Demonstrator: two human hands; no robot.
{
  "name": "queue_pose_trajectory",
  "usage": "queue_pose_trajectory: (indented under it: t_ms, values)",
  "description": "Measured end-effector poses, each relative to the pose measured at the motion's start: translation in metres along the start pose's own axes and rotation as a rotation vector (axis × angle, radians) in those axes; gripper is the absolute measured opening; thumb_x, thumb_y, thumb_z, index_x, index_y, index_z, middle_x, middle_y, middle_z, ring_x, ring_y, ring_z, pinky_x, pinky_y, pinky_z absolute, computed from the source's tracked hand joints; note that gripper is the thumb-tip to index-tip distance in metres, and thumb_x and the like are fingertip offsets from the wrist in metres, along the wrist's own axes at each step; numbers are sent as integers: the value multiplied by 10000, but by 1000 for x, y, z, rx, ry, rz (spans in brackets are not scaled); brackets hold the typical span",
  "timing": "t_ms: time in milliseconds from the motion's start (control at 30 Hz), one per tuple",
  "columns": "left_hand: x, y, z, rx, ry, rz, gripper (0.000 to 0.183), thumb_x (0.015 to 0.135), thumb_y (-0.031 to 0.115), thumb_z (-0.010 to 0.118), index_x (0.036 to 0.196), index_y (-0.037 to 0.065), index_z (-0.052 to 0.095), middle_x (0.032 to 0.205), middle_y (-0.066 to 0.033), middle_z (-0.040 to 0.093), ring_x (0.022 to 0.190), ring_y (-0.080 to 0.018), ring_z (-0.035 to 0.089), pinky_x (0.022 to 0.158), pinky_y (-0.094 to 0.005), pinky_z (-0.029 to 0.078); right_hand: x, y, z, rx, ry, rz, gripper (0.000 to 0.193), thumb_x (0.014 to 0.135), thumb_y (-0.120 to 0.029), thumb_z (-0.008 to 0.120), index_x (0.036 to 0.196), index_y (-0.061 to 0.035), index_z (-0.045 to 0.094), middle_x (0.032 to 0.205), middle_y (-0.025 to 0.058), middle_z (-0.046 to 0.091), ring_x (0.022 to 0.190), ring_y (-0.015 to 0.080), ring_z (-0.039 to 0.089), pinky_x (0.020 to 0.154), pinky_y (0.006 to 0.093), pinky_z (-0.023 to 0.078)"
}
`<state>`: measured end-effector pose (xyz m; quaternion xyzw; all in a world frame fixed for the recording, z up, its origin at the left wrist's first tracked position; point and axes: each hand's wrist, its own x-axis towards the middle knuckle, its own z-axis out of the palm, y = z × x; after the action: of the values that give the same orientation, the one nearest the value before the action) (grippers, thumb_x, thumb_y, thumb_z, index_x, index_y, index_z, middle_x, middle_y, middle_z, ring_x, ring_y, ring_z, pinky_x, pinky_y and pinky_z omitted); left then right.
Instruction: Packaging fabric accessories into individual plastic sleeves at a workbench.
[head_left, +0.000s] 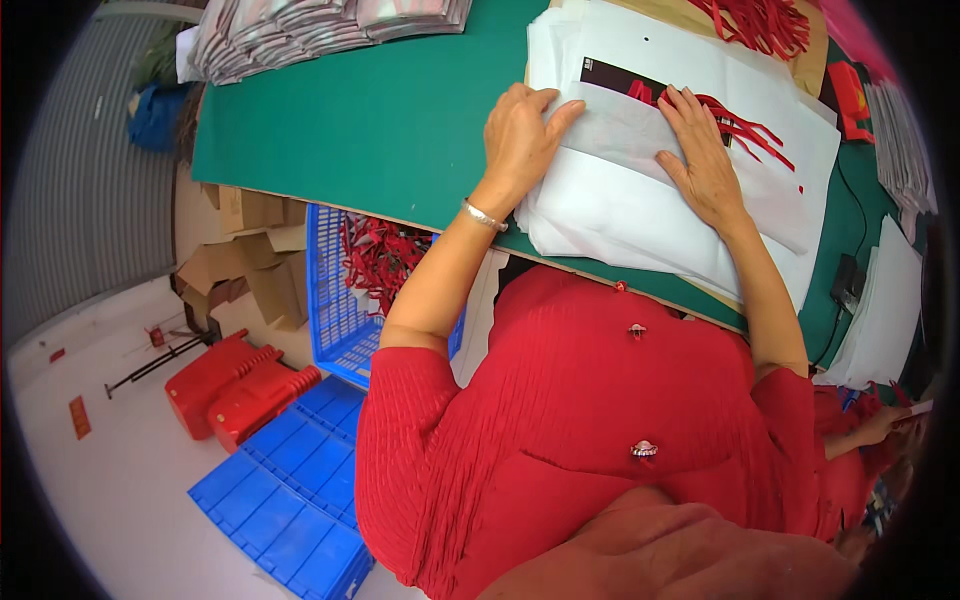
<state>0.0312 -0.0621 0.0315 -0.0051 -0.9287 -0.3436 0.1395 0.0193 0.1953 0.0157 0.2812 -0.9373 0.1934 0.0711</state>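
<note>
A stack of white paper sheets (620,225) lies on the green table in front of me. On it rests a flat dark piece (612,75) with red ribbons (750,128) trailing to the right. A thin white sheet (630,125) is folded over part of the dark piece. At the left edge of this fold is my left hand (520,140), its thumb and index finger apart, the other fingers curled and partly hidden. My right hand (702,165) lies flat with spread fingers on the folded sheet and the ribbons.
Wrapped flat packs (320,30) are piled at the table's far left. More red ribbons (765,25) lie at the back. A black adapter (848,280) with a cable sits right. Below left stand a blue crate (335,300) and red cases (235,390). Another person's hand (880,425) shows lower right.
</note>
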Motion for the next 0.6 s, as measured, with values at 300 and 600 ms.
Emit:
queue_pose_trajectory:
  t_ms: [300,600]
  values:
    - [-1,6,15,-235,92,105,149,783,159,771,851,30,743,749,-21,578,718,-169,500,802,-298,397,-4,2,0,153,85,85,524,934,-260,593,1426,-132,465,1547,62,372,1467,265,263,1183,404,272]
    - [12,1,16,-410,-41,96,117,756,91,786,846,26,750,750,-14,565,697,-146,473,672,-269,413,-6,3,0,214,71,116,493,904,-227,618,1376,-127,519,1544,60,378,1465,269,271,1180,406,276]
